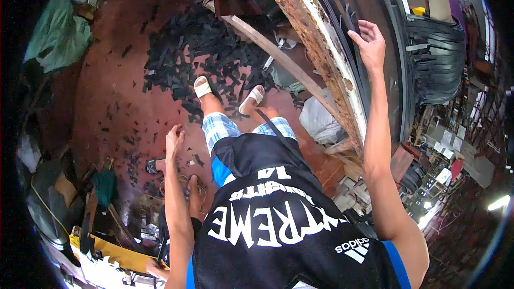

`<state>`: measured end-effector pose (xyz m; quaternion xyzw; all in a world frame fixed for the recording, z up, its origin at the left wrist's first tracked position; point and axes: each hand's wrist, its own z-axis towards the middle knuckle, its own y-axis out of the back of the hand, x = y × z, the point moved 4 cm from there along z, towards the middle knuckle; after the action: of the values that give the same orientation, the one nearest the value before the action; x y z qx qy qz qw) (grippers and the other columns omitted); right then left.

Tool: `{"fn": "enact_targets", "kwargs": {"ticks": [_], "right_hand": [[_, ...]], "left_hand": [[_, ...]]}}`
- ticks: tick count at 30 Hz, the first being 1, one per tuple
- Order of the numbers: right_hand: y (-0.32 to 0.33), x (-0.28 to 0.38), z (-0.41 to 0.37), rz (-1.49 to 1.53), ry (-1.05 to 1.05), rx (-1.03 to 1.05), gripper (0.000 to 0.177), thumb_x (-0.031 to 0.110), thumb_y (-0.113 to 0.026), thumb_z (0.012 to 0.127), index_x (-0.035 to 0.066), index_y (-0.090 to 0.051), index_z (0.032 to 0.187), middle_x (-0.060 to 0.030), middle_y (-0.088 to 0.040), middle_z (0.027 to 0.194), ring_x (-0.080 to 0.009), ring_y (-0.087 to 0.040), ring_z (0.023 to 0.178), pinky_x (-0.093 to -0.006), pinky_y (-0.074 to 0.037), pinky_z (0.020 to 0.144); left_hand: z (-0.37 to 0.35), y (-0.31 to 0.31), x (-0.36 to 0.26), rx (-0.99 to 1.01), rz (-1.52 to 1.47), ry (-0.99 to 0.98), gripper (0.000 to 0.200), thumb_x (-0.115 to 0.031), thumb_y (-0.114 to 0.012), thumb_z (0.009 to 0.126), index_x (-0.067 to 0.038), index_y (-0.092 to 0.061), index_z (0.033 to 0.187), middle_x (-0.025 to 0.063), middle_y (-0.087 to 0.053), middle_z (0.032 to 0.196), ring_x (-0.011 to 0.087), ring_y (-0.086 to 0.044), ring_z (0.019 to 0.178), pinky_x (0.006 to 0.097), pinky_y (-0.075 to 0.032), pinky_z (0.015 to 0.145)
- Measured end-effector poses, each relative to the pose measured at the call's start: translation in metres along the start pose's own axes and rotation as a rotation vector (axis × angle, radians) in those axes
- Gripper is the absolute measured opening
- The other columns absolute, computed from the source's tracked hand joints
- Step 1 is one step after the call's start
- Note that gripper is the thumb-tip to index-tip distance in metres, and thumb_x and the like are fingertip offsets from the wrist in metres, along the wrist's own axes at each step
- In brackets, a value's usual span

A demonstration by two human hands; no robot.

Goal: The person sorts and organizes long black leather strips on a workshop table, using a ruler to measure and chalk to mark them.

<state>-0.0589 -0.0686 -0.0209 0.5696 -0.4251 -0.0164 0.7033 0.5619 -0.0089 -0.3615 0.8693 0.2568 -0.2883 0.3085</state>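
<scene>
My right hand (369, 45) is raised over the bench at the upper right, thumb apart from its loosely bent fingers. It is beside long thin black strips (342, 18) lying along the bench top; I see nothing held in it, and any contact is hard to tell. My left hand (175, 140) hangs low over the reddish floor, fingers loosely bent and slightly apart, with nothing visible in them. A worn wooden bench edge (316, 37) with chipped white paint runs beside the strips. Farther right, a thick bundle of black strips (439, 64) hangs over the side.
Many short black offcuts (187, 48) cover the floor around my sandals (202, 86). A wooden brace (284, 61) slants under the bench near a pale sack (320, 120). Green cloth (59, 35) lies at far left. Another person's foot (194, 190) shows at lower left.
</scene>
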Motion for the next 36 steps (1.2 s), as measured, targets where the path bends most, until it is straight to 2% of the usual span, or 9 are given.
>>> {"fn": "enact_targets", "kwargs": {"ticks": [5,8,12,16,17,19,32,35,36], "right_hand": [[0.006,-0.007,0.004,0.170,-0.036,0.005,0.051,0.011,-0.081,0.081,-0.001,-0.060,0.125,-0.0152,-0.066,0.119,-0.0185,-0.065,0.103,-0.0305,-0.051,0.092],[0.008,-0.010,0.006,0.193,-0.040,-0.001,0.051,0.010,-0.081,0.081,-0.001,-0.060,0.126,-0.0145,-0.065,0.119,-0.0185,-0.064,0.105,-0.0305,-0.051,0.093],[0.011,-0.003,0.003,0.218,-0.060,-0.003,0.050,0.008,-0.080,0.082,0.001,-0.059,0.127,-0.0146,-0.065,0.119,-0.0181,-0.064,0.106,-0.0300,-0.049,0.095],[0.013,-0.002,0.005,0.240,-0.025,0.065,0.050,0.005,-0.073,0.088,-0.003,-0.052,0.132,-0.0151,-0.067,0.120,-0.0179,-0.065,0.110,-0.0297,-0.048,0.100],[0.014,-0.003,0.006,0.231,-0.024,0.067,0.050,0.005,-0.073,0.088,-0.003,-0.052,0.132,-0.0151,-0.067,0.120,-0.0179,-0.065,0.110,-0.0297,-0.048,0.100],[0.015,0.000,0.005,0.232,-0.020,0.064,0.049,0.004,-0.072,0.088,-0.004,-0.052,0.133,-0.0150,-0.067,0.119,-0.0182,-0.065,0.109,-0.0302,-0.049,0.100],[0.008,-0.004,0.004,0.132,-0.039,0.040,0.050,0.002,-0.074,0.087,-0.004,-0.056,0.133,-0.0123,-0.067,0.118,-0.0148,-0.065,0.106,-0.0277,-0.050,0.097],[0.006,-0.004,0.004,0.102,-0.079,0.034,0.046,0.003,-0.075,0.086,-0.005,-0.060,0.128,-0.0106,-0.068,0.113,-0.0135,-0.065,0.103,-0.0267,-0.050,0.095],[0.006,-0.006,0.005,0.082,-0.089,0.044,0.045,0.004,-0.076,0.086,-0.005,-0.061,0.127,-0.0100,-0.069,0.111,-0.0129,-0.065,0.101,-0.0264,-0.050,0.094]], "left_hand": [[-0.003,0.000,-0.002,-0.020,0.035,0.027,0.035,-0.017,-0.064,0.090,-0.002,-0.065,0.121,0.0196,-0.072,0.106,0.0308,-0.071,0.096,0.0394,-0.054,0.085],[-0.003,-0.009,0.026,-0.012,0.015,0.045,0.035,-0.018,-0.066,0.089,-0.003,-0.066,0.121,0.0185,-0.072,0.107,0.0302,-0.071,0.097,0.0390,-0.055,0.084],[-0.012,-0.023,0.045,-0.023,-0.026,0.057,0.036,-0.020,-0.063,0.089,-0.003,-0.066,0.122,0.0183,-0.072,0.104,0.0289,-0.071,0.091,0.0387,-0.055,0.083],[-0.015,-0.033,0.046,-0.034,0.024,0.048,0.039,-0.023,-0.060,0.090,-0.001,-0.065,0.122,0.0188,-0.072,0.101,0.0265,-0.071,0.083,0.0380,-0.055,0.080],[-0.014,-0.036,0.044,-0.030,0.016,0.047,0.039,-0.023,-0.060,0.090,-0.001,-0.065,0.122,0.0188,-0.072,0.101,0.0265,-0.071,0.083,0.0380,-0.055,0.080],[-0.014,-0.044,0.044,0.055,-0.059,0.185,0.038,-0.020,-0.058,0.089,-0.001,-0.065,0.121,0.0224,-0.071,0.108,0.0340,-0.070,0.100,0.0409,-0.053,0.089],[0.002,-0.050,0.035,0.094,-0.104,0.198,0.037,-0.020,-0.059,0.090,-0.001,-0.065,0.121,0.0228,-0.071,0.102,0.0345,-0.069,0.094,0.0413,-0.053,0.086],[0.008,-0.047,0.039,0.064,-0.080,0.142,0.036,-0.019,-0.059,0.090,-0.001,-0.065,0.121,0.0222,-0.071,0.102,0.0334,-0.070,0.093,0.0408,-0.054,0.085],[0.010,-0.046,0.040,0.039,-0.064,0.100,0.035,-0.017,-0.059,0.091,0.000,-0.064,0.121,0.0181,-0.072,0.098,0.0264,-0.069,0.083,0.0372,-0.055,0.077]]}}
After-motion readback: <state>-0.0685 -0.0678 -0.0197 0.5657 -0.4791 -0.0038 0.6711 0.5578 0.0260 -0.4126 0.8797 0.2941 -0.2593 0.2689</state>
